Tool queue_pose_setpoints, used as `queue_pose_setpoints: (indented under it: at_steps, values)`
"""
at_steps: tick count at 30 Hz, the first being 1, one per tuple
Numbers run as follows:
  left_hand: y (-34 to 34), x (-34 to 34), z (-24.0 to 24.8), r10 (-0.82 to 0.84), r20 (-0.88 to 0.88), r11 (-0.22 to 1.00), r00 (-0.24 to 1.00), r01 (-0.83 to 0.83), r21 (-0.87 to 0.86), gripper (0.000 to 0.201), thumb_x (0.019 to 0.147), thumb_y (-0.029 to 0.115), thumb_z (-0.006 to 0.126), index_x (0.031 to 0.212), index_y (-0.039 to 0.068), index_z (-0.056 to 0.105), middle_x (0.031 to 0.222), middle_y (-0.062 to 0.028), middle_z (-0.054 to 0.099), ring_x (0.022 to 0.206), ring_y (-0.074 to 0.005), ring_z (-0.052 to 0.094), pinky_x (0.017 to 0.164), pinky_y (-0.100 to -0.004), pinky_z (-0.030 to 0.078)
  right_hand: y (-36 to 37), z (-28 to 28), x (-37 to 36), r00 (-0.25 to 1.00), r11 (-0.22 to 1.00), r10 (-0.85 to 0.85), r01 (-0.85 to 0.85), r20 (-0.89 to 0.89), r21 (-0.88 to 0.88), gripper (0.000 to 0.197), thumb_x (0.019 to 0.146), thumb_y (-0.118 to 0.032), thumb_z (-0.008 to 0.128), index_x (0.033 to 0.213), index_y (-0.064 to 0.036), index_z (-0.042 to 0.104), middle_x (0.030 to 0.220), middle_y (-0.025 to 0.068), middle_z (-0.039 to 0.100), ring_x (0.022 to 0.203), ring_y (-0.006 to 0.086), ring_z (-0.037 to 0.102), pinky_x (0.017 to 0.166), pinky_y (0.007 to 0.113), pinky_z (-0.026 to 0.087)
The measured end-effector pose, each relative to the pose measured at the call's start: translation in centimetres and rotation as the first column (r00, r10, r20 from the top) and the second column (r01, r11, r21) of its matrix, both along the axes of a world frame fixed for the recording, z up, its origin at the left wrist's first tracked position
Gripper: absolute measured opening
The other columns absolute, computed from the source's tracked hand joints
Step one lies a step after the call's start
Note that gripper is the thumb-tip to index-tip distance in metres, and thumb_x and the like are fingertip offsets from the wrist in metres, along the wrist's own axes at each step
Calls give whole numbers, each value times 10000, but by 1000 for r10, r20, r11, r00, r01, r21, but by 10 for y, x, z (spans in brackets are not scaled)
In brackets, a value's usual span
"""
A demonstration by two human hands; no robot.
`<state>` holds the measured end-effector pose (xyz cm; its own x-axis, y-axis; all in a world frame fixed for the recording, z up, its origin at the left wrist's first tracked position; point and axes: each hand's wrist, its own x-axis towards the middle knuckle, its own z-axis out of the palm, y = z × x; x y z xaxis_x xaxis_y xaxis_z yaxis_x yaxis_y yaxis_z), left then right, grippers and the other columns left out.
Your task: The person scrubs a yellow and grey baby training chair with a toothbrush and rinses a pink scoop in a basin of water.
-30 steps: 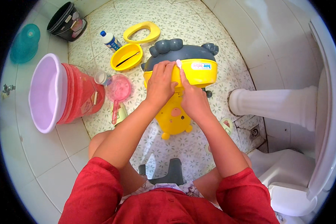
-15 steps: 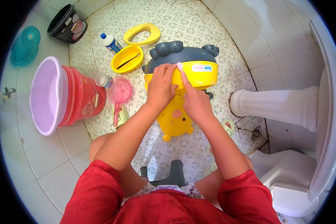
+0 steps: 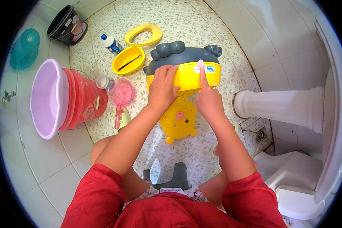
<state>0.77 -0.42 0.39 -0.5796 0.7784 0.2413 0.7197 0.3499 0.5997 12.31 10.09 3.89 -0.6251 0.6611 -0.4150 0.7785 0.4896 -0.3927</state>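
Note:
A child's potty (image 3: 182,60), grey with a yellow band and shaped like an animal, lies tipped over in front of me. Its yellow lid (image 3: 179,121), bearing an animal face, hangs toward me near the floor. My left hand (image 3: 162,85) grips the yellow band at its left part, fingers over the edge. Against the label on that band, my right hand (image 3: 209,99) presses a small pink piece (image 3: 200,63) under its stretched index finger. The other right fingers are curled, and most of the pink piece is hidden.
A yellow bowl (image 3: 119,67) with a thin dark brush (image 3: 129,62), a yellow seat ring (image 3: 152,41) and a blue-capped bottle (image 3: 112,46) lie beyond. At left are a red bucket (image 3: 78,93), purple basin (image 3: 38,91) and pink dipper (image 3: 122,95). A white pedestal (image 3: 277,110) stands right.
My right hand has slid to the right along the yellow band, bringing the pink piece onto the label. The left hand keeps its hold on the potty.

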Motion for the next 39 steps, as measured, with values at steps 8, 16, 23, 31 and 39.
queue_pose_setpoints:
  at_steps: [8, 16, 23, 31, 39]
  values:
    - [0, -1, 0, 6, -4, 1000, 1000, -6, 1, 631, 633, 6, 763, 1216, 42, 522, 1179, -144, 521, 1104, -342, 499, 963, -391, 428, -18, 6, -1, 977, 977, 210, -211, -37, -28, 1202, 635, 24, 723, 1517, -263, -41, 1008, 232, 654, 886, 410, 645, 765, 456, 518]
    - [-1, -1, -2, -6, -13, 1000, 1000, 6, 9, 633, 629, 5, 766, 1212, 42, 524, 1172, -147, 524, 1103, -342, 499, 958, -393, 427, -13, 19, -5, 996, 992, 87, -86, 2, -95, 1175, 663, 22, 699, 1515, -259, -59, 1005, 242, 652, 898, 413, 641, 797, 473, 503]
    - [1, 0, 0, -4, -3, 1000, 1000, 4, 7, 634, 632, 8, 767, 1216, 41, 522, 1183, -146, 523, 1115, -342, 495, 970, -390, 422, 0, -1, 0, 1000, 999, -6, 5, -23, -32, 1158, 683, 24, 675, 1511, -252, -87, 1039, 269, 629, 881, 430, 635, 777, 464, 506]
    - [4, 0, -2, -5, -17, 1000, 1000, 5, 23, 626, 630, 0, 758, 1210, 44, 528, 1179, -148, 523, 1107, -346, 495, 962, -396, 424, -21, -6, -2, 978, 978, 206, -207, -37, -22, 1130, 673, 19, 678, 1519, -273, -13, 1022, 272, 632, 876, 420, 639, 755, 473, 510]
    - [1, 0, -1, 1, 5, 1000, 1000, -1, 25, 622, 626, -4, 752, 1205, 50, 534, 1177, -130, 528, 1100, -331, 503, 957, -389, 428, -3, 13, -1, 1000, 997, 20, -20, 8, -70, 924, 801, -35, 524, 1522, -250, -14, 1036, 262, 637, 893, 432, 634, 782, 477, 502]
